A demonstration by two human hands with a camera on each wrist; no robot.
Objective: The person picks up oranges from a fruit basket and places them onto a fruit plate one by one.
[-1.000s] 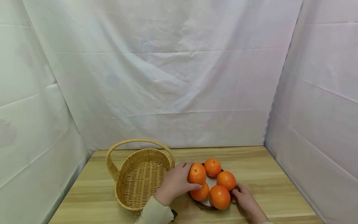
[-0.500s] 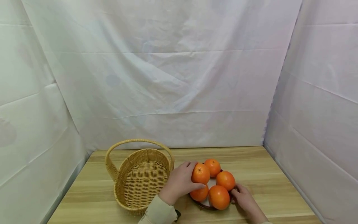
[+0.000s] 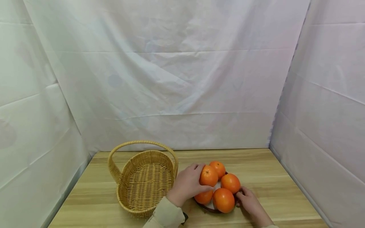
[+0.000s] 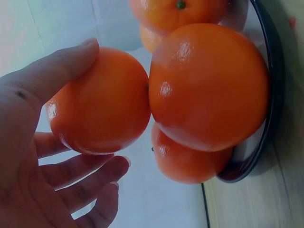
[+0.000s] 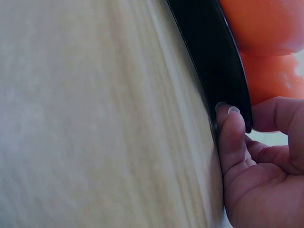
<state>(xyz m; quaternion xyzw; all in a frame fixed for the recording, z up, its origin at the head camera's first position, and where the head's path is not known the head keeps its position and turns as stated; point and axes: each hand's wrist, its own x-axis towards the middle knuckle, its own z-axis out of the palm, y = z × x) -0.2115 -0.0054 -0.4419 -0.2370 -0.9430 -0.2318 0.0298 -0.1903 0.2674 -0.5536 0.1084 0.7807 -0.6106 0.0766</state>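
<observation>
My left hand [image 3: 189, 183] holds an orange [image 3: 208, 176] over the left side of a round, dark-rimmed plate [image 3: 207, 209]. In the left wrist view the thumb lies on one side of this orange [image 4: 102, 102] and the fingers curl along the other. Its far side meets a larger-looking orange [image 4: 209, 88] in that view. Several more oranges [image 3: 223, 200] lie in a ring on the plate, one partly hidden under the left thumb. At the plate's right edge my right hand [image 3: 250, 202] pinches the dark rim [image 5: 213, 57] between thumb and fingers, low against the table.
Left of the plate stands a wicker basket [image 3: 122, 202] with a tall arched handle [image 3: 142, 142]; its woven floor shows bare. The wood-grain table [image 3: 265, 171] is enclosed by white cloth [image 3: 182, 79] at the back and both sides.
My left hand has shifted right with its orange, from the plate's left edge further over the plate. The right hand keeps its grip on the rim.
</observation>
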